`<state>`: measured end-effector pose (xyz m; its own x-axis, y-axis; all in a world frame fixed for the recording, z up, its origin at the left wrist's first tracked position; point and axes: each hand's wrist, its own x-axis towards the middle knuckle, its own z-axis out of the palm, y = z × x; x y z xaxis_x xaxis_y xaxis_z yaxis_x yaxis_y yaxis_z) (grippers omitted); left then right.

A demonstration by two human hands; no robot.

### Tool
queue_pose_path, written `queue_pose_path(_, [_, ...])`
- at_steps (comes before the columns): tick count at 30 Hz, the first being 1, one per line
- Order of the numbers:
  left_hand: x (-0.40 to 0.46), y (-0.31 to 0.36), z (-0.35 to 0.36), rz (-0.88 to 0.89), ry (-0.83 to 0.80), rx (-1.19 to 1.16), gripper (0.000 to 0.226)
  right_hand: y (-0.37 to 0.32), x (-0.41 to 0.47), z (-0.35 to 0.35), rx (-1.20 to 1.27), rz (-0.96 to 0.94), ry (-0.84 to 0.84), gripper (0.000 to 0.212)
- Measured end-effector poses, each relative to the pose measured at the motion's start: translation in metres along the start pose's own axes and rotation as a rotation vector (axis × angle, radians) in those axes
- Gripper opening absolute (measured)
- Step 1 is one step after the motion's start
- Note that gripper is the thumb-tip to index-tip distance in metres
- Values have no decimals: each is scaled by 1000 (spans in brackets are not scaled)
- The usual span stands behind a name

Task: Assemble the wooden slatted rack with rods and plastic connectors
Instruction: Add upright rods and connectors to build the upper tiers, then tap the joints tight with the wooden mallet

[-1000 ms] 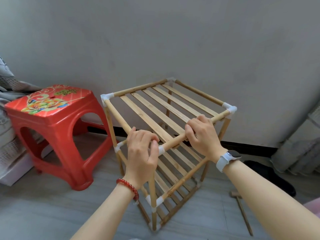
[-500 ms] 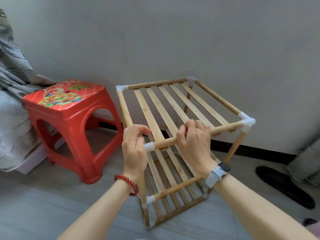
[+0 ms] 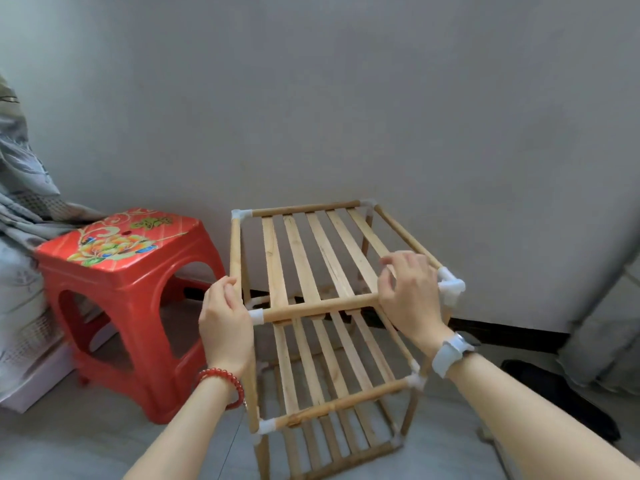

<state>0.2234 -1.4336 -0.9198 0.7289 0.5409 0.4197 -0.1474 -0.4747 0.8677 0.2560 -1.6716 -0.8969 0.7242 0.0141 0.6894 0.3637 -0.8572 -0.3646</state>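
Soft even daylight, slight blur, wide-angle bowing

You can read no clear text here; the gold characters on the red stool (image 3: 117, 258) top, near its back edge, are too blurred to make out.

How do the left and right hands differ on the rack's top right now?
The left hand grips the near-left corner, fingers curled round the side rod; the right hand hovers by the near-right corner connector, fingers loosely curled, holding nothing plainly. The left wrist wears a red bead bracelet; the right a pale watch. Both sit at the rack's front edge.
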Motion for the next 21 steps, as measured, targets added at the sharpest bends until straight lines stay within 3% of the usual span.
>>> queue_pose_path(3, [6, 2, 2, -127, 16, -17, 36, 46, 22, -19, -128, 481, -69, 43])
queue_pose_path(5, [9, 1, 5, -193, 16, -69, 37, 60, 23, -20, 88, 800, -154, 44])
queue_pose_path(6, [9, 0, 6, -210, 14, -102, 36, 64, 21, -16, 185, 848, -147, 42])
queue_pose_path(9, [17, -7, 5, -225, 29, -164, 36, 60, 13, -7, 225, 822, -75, 41])
queue_pose_path(14, [39, -15, 3, -237, -10, -162, 36, 47, 0, -7, 153, 722, -98, 35])
queue_pose_path(21, [35, -13, 6, -102, -9, 273, 36, 44, -6, -15, 151, 699, -172, 38])
